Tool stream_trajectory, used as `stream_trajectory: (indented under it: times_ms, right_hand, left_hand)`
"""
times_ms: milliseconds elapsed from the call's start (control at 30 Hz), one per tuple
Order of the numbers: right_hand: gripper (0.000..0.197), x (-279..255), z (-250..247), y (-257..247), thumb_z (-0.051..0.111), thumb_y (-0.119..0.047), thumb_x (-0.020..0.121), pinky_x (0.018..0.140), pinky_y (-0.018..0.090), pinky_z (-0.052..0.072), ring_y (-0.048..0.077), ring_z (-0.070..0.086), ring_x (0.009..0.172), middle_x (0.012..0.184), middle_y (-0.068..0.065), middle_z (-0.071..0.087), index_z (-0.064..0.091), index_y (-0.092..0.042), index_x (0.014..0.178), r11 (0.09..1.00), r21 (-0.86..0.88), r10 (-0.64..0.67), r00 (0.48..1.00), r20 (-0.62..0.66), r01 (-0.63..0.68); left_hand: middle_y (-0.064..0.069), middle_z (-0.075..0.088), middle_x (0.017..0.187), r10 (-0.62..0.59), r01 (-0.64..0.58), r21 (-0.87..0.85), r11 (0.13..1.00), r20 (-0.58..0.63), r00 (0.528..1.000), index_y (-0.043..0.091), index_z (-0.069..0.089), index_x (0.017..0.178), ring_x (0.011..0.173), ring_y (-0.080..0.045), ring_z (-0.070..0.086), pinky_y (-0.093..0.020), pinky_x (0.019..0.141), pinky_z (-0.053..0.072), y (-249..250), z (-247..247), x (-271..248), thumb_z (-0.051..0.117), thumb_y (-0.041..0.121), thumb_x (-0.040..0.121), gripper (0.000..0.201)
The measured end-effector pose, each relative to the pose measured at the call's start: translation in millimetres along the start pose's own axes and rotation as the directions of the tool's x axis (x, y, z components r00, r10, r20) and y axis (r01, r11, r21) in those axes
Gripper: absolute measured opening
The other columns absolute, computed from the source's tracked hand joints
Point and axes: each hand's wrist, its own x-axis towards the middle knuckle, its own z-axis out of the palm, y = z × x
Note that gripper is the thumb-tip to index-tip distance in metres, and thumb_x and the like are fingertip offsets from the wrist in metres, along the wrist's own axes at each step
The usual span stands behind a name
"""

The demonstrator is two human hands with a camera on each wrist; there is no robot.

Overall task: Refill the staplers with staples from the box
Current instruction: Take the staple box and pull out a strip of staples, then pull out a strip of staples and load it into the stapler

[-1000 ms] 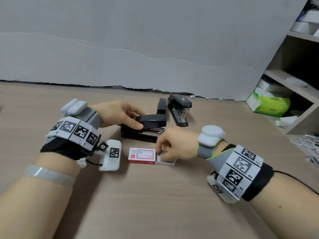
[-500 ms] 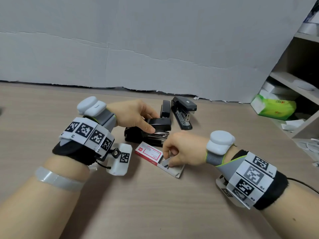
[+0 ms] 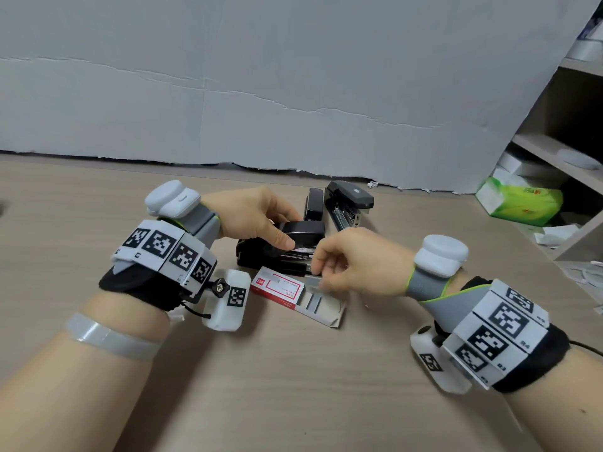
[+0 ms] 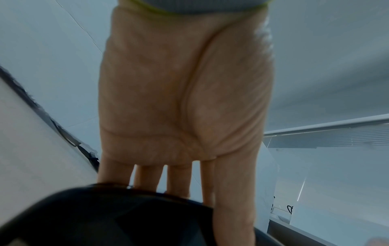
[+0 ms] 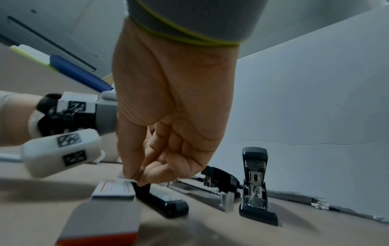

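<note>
1. Staplers: the nearest black stapler (image 3: pixel 280 246) lies on the surface (image 3: pixel 293 386), just behind the staple box (image 3: pixel 277 288).
2. Left hand (image 3: pixel 257 213) grips its raised top.
3. Right hand (image 3: pixel 352 265) pinches a staple strip (image 3: pixel 314 282) above the box's open tray.

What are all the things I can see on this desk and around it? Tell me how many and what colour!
Staplers: three, black; one under the left hand, two behind it near the wall.
Staple box: one, red and white, slid open, in front of the near stapler.
Staple strip: one, silver, above the box's open tray.
Desk: one, light wood.
Tissue pack: one, green, right shelf.
Shelf: one, grey-brown, right edge.
Wall board: grey, behind the desk.
Left hand: holds the near stapler.
Right hand: pinches the staple strip.
</note>
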Motion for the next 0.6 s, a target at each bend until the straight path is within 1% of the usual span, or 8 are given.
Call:
stream_trajectory:
  times_ms: [67, 133, 200, 267, 333, 400, 500, 600]
  right_hand:
    - [0.017, -1.5, -6.5, 4.7, 0.066, -0.013, 0.083, 0.064, 0.018, 0.048, 0.004, 0.058, 0.062, 0.073, -0.005, 0.068, 0.072, -0.021, 0.097, 0.999, 0.043, 0.031, 0.999, -0.027, -0.03]
    - [0.021, -4.5, -12.1, 10.4, 0.061, -0.011, 0.087, 0.055, 0.015, 0.044, 0.003, 0.056, 0.052, 0.068, -0.005, 0.066, 0.073, -0.024, 0.099, 0.992, 0.1, 0.085, 0.995, -0.052, -0.079]
    - [0.025, -6.6, -16.6, 16.7, 0.055, -0.005, 0.09, 0.051, 0.02, 0.046, 0.009, 0.054, 0.046, 0.062, -0.002, 0.066, 0.073, -0.02, 0.099, 0.97, 0.191, 0.167, 0.983, -0.076, -0.15]
    - [0.026, -7.6, -19.8, 24.3, 0.051, 0.0, 0.09, 0.055, 0.024, 0.05, 0.013, 0.055, 0.045, 0.064, 0.007, 0.068, 0.073, -0.013, 0.097, 0.934, 0.282, 0.26, 0.958, -0.119, -0.219]
    - [0.021, -8.7, -22.5, 32.2, 0.054, 0.005, 0.086, 0.061, 0.028, 0.053, 0.016, 0.058, 0.048, 0.068, 0.017, 0.071, 0.072, -0.003, 0.092, 0.898, 0.361, 0.325, 0.931, -0.164, -0.25]
    - [0.014, -8.8, -22.8, 37.9, 0.06, 0.007, 0.082, 0.065, 0.031, 0.056, 0.019, 0.062, 0.052, 0.073, 0.024, 0.073, 0.072, 0.003, 0.088, 0.857, 0.442, 0.374, 0.909, -0.182, -0.264]
    - [0.01, -9.3, -21.4, 42.6, 0.065, 0.008, 0.079, 0.058, 0.021, 0.055, 0.016, 0.064, 0.05, 0.074, 0.025, 0.073, 0.071, 0.009, 0.087, 0.797, 0.538, 0.431, 0.883, -0.188, -0.274]
    - [0.01, -8.4, -20.2, 44.8, 0.066, 0.009, 0.08, 0.059, 0.023, 0.06, 0.018, 0.067, 0.051, 0.079, 0.029, 0.072, 0.068, 0.012, 0.089, 0.756, 0.603, 0.458, 0.865, -0.208, -0.255]
  left_hand:
    - [-0.005, 0.076, 0.099, -0.002, 0.002, -0.003, 1.0, 0.003, 1.0, 0.022, 0.072, 0.113, 0.088, -0.022, 0.071, -0.041, 0.09, 0.056, -0.6, -0.7, -0.1, 0.079, 0.017, 0.08, 0.034]
    - [-0.004, 0.077, 0.1, 0.0, 0.0, -0.004, 1.0, 0.008, 1.0, 0.022, 0.072, 0.114, 0.09, -0.023, 0.071, -0.038, 0.089, 0.056, -0.8, -1.3, -0.6, 0.078, 0.017, 0.081, 0.033]
    - [-0.008, 0.076, 0.101, 0.003, -0.003, -0.009, 1.0, 0.01, 1.0, 0.021, 0.072, 0.114, 0.085, -0.019, 0.07, -0.033, 0.086, 0.055, -1.3, -1.3, -0.4, 0.077, 0.016, 0.082, 0.033]
    - [-0.012, 0.075, 0.102, 0.006, -0.006, -0.011, 1.0, 0.007, 1.0, 0.019, 0.071, 0.114, 0.08, -0.015, 0.067, -0.029, 0.08, 0.054, -1.1, -1.0, -0.5, 0.076, 0.015, 0.083, 0.032]
    - [-0.013, 0.074, 0.102, 0.007, -0.006, -0.018, 1.0, 0.011, 1.0, 0.018, 0.071, 0.114, 0.078, -0.015, 0.066, -0.025, 0.075, 0.054, -0.9, -0.9, 0.3, 0.076, 0.014, 0.083, 0.032]
    - [-0.012, 0.075, 0.102, 0.002, -0.001, -0.027, 1.0, 0.013, 1.0, 0.019, 0.071, 0.115, 0.079, -0.015, 0.067, -0.024, 0.074, 0.054, -1.2, -1.1, 0.2, 0.075, 0.014, 0.084, 0.032]
    - [-0.011, 0.075, 0.103, -0.003, 0.004, -0.035, 0.999, 0.014, 1.0, 0.02, 0.071, 0.116, 0.081, -0.016, 0.068, -0.029, 0.079, 0.055, -1.9, -1.0, 0.9, 0.076, 0.014, 0.083, 0.033]
    - [-0.008, 0.075, 0.102, -0.011, 0.011, -0.045, 0.999, 0.008, 1.0, 0.021, 0.071, 0.116, 0.082, -0.017, 0.069, -0.031, 0.082, 0.056, -3.5, -1.1, 1.6, 0.077, 0.015, 0.083, 0.035]
